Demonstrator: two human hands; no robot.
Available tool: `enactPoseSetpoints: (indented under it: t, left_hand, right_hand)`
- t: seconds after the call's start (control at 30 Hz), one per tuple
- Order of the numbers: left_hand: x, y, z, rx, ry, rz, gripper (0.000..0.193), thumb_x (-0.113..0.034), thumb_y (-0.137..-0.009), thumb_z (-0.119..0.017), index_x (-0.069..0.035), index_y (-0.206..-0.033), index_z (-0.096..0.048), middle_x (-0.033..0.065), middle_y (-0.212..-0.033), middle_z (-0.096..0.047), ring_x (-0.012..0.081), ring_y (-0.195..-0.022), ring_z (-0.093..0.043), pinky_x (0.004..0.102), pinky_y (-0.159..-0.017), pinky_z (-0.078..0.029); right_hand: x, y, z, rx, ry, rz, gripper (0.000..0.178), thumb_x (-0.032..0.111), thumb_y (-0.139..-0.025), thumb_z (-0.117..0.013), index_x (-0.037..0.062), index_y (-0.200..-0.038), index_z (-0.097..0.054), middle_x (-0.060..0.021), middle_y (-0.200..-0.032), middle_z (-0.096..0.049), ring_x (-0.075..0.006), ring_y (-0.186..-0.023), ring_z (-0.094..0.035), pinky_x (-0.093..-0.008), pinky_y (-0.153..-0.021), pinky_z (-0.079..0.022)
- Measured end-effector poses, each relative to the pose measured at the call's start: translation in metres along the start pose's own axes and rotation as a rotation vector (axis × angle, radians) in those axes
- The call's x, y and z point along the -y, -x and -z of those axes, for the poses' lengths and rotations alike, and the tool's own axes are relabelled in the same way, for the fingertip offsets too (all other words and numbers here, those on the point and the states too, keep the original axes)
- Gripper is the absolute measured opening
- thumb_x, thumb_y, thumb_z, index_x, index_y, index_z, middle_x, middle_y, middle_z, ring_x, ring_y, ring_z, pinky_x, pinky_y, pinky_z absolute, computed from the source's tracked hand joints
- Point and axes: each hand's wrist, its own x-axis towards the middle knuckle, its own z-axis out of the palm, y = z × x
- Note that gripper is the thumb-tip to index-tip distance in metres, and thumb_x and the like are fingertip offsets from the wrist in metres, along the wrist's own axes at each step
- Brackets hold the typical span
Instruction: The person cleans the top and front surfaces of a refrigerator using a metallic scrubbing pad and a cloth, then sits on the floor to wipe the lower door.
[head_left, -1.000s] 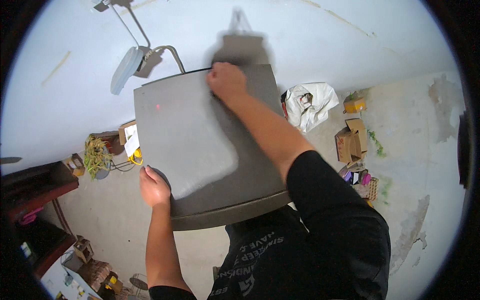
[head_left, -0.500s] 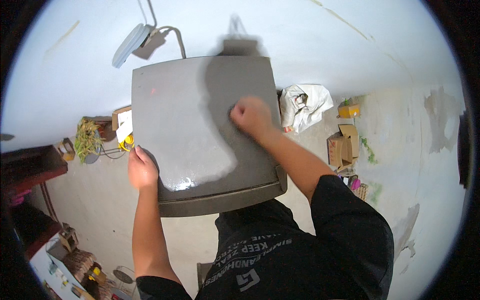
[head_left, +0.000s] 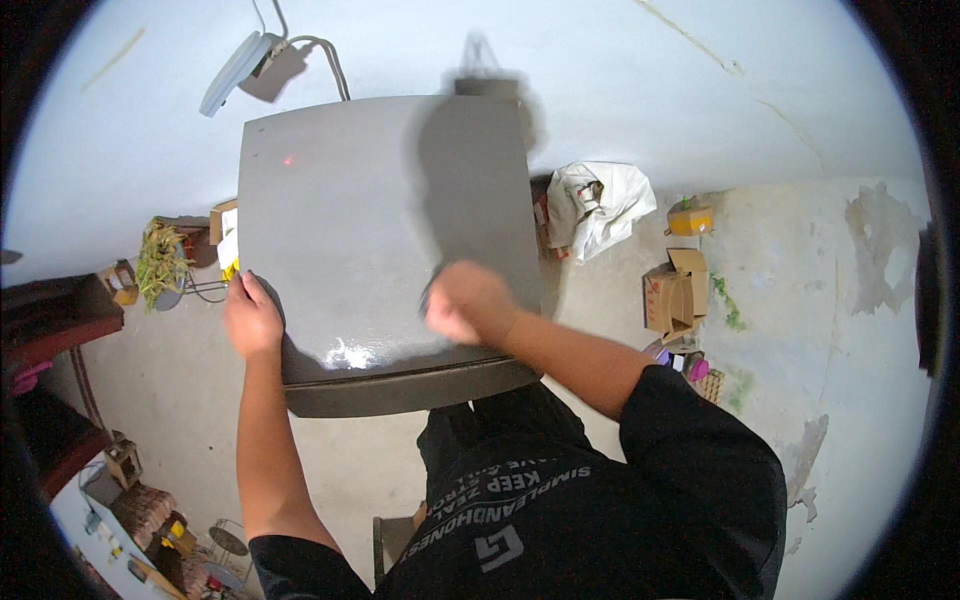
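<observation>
A grey box-shaped appliance (head_left: 345, 230), apparently a refrigerator, stands before me with its flat top facing up. A dark band with a seam (head_left: 415, 385) runs along its near edge. Wet-looking glare shows on the top near that edge. At the left edge, my left hand (head_left: 254, 315) grips the appliance's side; some fingers are hidden. My right hand (head_left: 470, 303) is closed in a fist low on the right half of the top, slightly blurred. Something dark shows along its left side, but whether that is a held thing or shadow I cannot tell.
Behind the appliance is a white wall with a round pale fan-like object (head_left: 235, 73) and cables. A white sack (head_left: 610, 205) and an open cardboard box (head_left: 675, 295) sit to the right. Dried plants (head_left: 163, 262) and a dark red shelf (head_left: 60, 330) are at left.
My right hand has slid toward me and slightly left across the top, still closed. The appliance and my left hand appear shifted slightly left and up in view.
</observation>
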Motion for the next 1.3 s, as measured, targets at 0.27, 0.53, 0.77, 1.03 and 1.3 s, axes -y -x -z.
enactPoseSetpoints:
  t: [0.27, 0.53, 0.77, 1.03, 1.3]
  left_hand:
    - [-0.038, 0.035, -0.010, -0.150, -0.314, -0.222, 0.066, -0.041, -0.107, -0.049, -0.003, -0.160, -0.041, 0.0210, -0.165, -0.042, 0.0399, -0.153, -0.037, 0.0523, -0.125, -0.028]
    - [-0.077, 0.152, -0.003, 0.040, -0.284, -0.285, 0.069, -0.039, -0.106, -0.050, -0.005, -0.164, -0.034, 0.0188, -0.171, -0.032, 0.0369, -0.159, -0.025, 0.0554, -0.128, -0.016]
    - [-0.083, 0.156, 0.007, 0.072, -0.271, -0.218, 0.070, -0.040, -0.105, -0.050, -0.008, -0.165, -0.032, 0.0157, -0.172, -0.031, 0.0336, -0.161, -0.022, 0.0528, -0.130, -0.012]
    - [-0.074, 0.155, 0.000, 0.044, -0.211, -0.273, 0.069, -0.035, -0.103, -0.050, -0.009, -0.165, -0.034, 0.0154, -0.171, -0.033, 0.0337, -0.160, -0.024, 0.0547, -0.129, -0.013]
    - [-0.084, 0.155, 0.008, 0.086, -0.233, -0.205, 0.068, -0.034, -0.103, -0.049, -0.009, -0.165, -0.034, 0.0144, -0.172, -0.031, 0.0328, -0.161, -0.023, 0.0531, -0.130, -0.012]
  right_hand:
    - [-0.027, -0.088, -0.012, -0.204, 0.041, -0.091, 0.015, 0.022, -0.081, -0.071, 0.0108, -0.074, -0.067, -0.0108, -0.079, -0.067, -0.0313, -0.079, -0.067, -0.0477, -0.068, -0.053]
    - [0.007, 0.036, 0.002, 0.100, 0.086, 0.217, 0.016, 0.027, -0.081, -0.071, 0.0117, -0.077, -0.069, -0.0076, -0.083, -0.067, -0.0281, -0.085, -0.067, -0.0446, -0.072, -0.057]
    - [-0.082, -0.058, 0.057, -0.256, 0.229, -0.200, 0.019, 0.023, -0.084, -0.070, 0.0064, -0.077, -0.066, -0.0149, -0.083, -0.067, -0.0351, -0.080, -0.065, -0.0475, -0.069, -0.053]
    - [0.051, -0.058, -0.058, -0.060, -0.049, 0.253, 0.013, 0.025, -0.081, -0.069, 0.0128, -0.078, -0.069, -0.0088, -0.085, -0.068, -0.0286, -0.084, -0.067, -0.0449, -0.074, -0.057]
    - [-0.120, -0.148, 0.069, -0.023, 0.062, -0.340, 0.014, 0.022, -0.086, -0.069, 0.0091, -0.082, -0.072, -0.0144, -0.086, -0.070, -0.0332, -0.084, -0.068, -0.0474, -0.075, -0.055]
